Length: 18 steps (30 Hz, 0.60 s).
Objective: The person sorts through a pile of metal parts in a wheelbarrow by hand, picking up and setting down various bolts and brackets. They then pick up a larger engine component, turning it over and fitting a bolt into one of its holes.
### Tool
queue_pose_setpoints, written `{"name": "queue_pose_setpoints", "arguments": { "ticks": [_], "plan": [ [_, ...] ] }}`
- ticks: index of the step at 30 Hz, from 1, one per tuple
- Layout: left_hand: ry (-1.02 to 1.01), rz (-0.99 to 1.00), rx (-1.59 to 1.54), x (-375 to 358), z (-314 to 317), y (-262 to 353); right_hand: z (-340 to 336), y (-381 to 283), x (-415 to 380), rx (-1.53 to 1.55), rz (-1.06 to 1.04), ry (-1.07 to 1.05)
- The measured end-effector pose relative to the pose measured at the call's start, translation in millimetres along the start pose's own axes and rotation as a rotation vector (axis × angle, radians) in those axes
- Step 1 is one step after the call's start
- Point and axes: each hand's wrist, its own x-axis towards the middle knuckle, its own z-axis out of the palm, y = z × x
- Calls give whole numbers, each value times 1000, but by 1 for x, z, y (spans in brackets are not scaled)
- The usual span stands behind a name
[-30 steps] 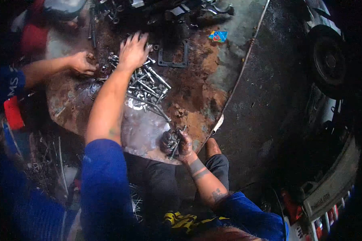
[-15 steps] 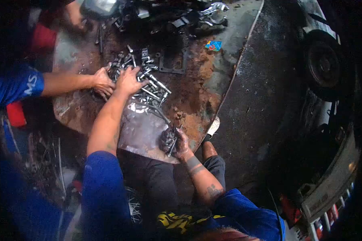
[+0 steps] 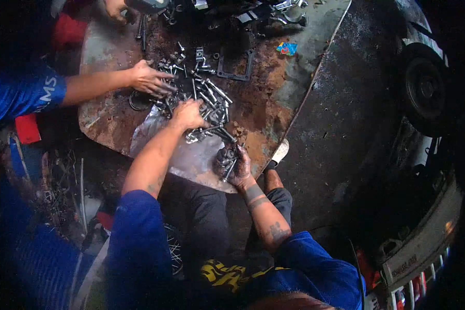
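A pile of metal bolts (image 3: 212,95) lies on the stained table (image 3: 263,111). My left hand (image 3: 187,114) reaches into the lower part of the pile with its fingers bent over the bolts; whether it grips any is hidden. At the table's near edge my right hand (image 3: 241,168) is wrapped round a bunch of dark, greasy bolts (image 3: 226,159). Under the pile's near side lies a shiny silvery sheet (image 3: 186,155). A co-worker's hand (image 3: 152,78) is over the pile's far left side, fingers spread.
A rectangular gasket (image 3: 235,66), a small blue packet (image 3: 287,48) and metal parts (image 3: 279,13) lie farther back. Another person's hand (image 3: 116,9) is at the top left. A wheel (image 3: 426,87) stands on the right, and a spoked wheel (image 3: 174,248) is below the table.
The view has shifted, so the table appears higher and farther right. My left hand has moved down the pile towards the near side. The co-worker's hand has lifted and spread its fingers.
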Motion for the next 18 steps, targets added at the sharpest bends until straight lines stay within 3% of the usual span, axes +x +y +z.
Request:
{"name": "queue_pose_setpoints", "arguments": {
  "ticks": [1,4,10,14,16,18],
  "plan": [
    [43,13,-7,-3,2,1,5,1,-2,-123,-84,110],
    [111,-14,-62,-8,5,-1,15,1,-1,-66,-67,287],
    [128,-27,-223,-43,-11,2,8,-2,2,-99,-85,211],
    [396,34,-362,-75,8,4,6,-2,7,-23,-49,117],
    [214,-59,-767,-116,-11,43,7,2,13,-198,-111,285],
    [281,56,-659,-128,8,50,25,10,13,-282,-180,250]
  ]
}}
